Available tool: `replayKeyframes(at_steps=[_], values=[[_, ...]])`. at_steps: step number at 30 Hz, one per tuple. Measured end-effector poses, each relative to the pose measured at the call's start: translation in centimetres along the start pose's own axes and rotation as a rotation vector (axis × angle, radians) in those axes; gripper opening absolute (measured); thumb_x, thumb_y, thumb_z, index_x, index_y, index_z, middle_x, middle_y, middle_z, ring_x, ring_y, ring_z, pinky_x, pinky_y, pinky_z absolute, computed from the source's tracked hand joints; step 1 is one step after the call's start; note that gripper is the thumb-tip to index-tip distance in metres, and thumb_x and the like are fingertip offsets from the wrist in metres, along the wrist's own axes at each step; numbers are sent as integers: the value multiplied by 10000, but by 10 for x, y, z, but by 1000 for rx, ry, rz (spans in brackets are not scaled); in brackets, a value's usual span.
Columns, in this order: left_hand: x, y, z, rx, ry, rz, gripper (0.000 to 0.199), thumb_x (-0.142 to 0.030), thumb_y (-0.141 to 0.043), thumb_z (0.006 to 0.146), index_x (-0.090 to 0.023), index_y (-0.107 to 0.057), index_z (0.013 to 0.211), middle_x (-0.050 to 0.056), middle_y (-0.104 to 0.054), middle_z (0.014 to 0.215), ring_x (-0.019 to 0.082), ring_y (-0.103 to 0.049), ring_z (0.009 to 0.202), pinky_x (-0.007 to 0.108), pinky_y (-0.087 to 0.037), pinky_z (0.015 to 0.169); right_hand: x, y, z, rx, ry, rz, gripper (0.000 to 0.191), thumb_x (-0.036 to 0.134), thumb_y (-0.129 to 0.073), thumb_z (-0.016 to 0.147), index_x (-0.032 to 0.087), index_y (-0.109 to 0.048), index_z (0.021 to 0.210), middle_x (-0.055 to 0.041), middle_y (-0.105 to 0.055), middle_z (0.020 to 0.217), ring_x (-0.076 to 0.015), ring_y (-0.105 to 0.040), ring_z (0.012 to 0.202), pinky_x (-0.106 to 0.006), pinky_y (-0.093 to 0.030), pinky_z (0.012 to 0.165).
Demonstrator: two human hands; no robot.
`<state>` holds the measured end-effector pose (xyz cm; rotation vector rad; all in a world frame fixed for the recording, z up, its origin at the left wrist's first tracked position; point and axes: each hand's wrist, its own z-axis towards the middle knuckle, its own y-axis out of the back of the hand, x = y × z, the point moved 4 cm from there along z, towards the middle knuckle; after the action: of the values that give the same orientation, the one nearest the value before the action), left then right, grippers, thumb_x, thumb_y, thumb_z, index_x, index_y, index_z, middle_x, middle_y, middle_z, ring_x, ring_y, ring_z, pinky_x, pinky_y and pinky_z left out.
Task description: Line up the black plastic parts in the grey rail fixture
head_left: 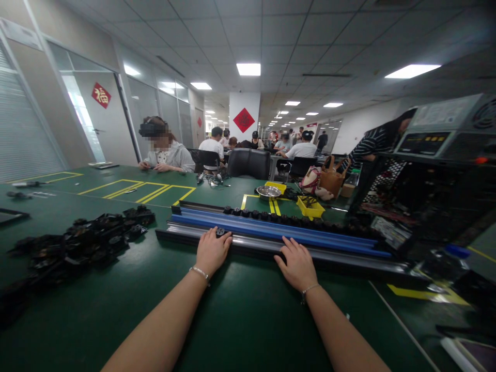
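"Two-handed, touching what?"

"Touching the silver rail (pixel 256 244), just on the near side of the blue rail (pixel 279 227), and resting the left hand (pixel 211 254) toward its left end."

"Pinching anything there?"

"Reaching a small black part (pixel 220 232) on the silver rail with the left fingertips, but not showing clearly whether pinching or only touching it."

"And doing what with the right hand (pixel 299 266)?"

"Resting it farther right on the silver rail, palm down, with spread fingers, not pinching anything visible."

"Seeing what around the blue rail?"

"Seeing a row of dark pieces (pixel 267 213) running along its far side, a loose black pile (pixel 93 240) lying left of it on the green desk (pixel 155 305), and a metal bowl (pixel 268 192) and a yellow tray (pixel 310 208) sitting beyond it."

"Looking past its right end?"

"Finding an open computer case (pixel 422 181) standing there, and a clear container with a blue lid (pixel 445 263) sitting nearer."

"Noticing anyone else?"

"Yes, spotting a person wearing a headset (pixel 165 147), sitting beyond the blue rail to the left."
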<state>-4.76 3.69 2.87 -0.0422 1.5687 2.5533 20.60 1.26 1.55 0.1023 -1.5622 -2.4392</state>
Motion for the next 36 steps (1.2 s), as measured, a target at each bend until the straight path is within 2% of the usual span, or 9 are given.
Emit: replayKeyframes(at_steps=[5, 12, 29, 36], values=[[1, 1, 0, -4, 6, -18, 434, -480, -304, 905, -338, -605, 1183, 99, -527, 1304, 267, -458, 1210, 414, -318, 1008, 0, 0, -1, -7, 1, -8, 317, 429, -396, 866, 206, -616, 915, -66, -465, 1374, -266, -361, 1293, -448, -284, 1024], [10, 0, 1, -27, 100, -17, 423, -460, -298, 909, -346, -623, 1155, 93, -522, 1310, 283, -452, 1208, 457, -285, 1015, 0, 0, -1, -12, 6, -8, 322, 432, -390, 868, 205, -614, 915, -67, -463, 1376, -266, -364, 1291, -447, -284, 1024], [17, -1, 2, -52, 119, 5, 420, -447, -291, 914, -350, -630, 1141, 93, -541, 1292, 284, -434, 1227, 511, -265, 1016, -1, -2, -1, -20, 11, -29, 327, 434, -389, 868, 197, -610, 916, -75, -471, 1369, -269, -376, 1282, -441, -292, 1021], [15, 2, 2, -52, 112, 7, 407, -406, -306, 913, -330, -645, 1125, 109, -554, 1273, 276, -479, 1189, 493, -271, 1021, 0, 0, -1, -44, -8, -27, 374, 459, -352, 883, 196, -617, 868, -72, -490, 1352, -260, -398, 1268, -432, -296, 1018]])
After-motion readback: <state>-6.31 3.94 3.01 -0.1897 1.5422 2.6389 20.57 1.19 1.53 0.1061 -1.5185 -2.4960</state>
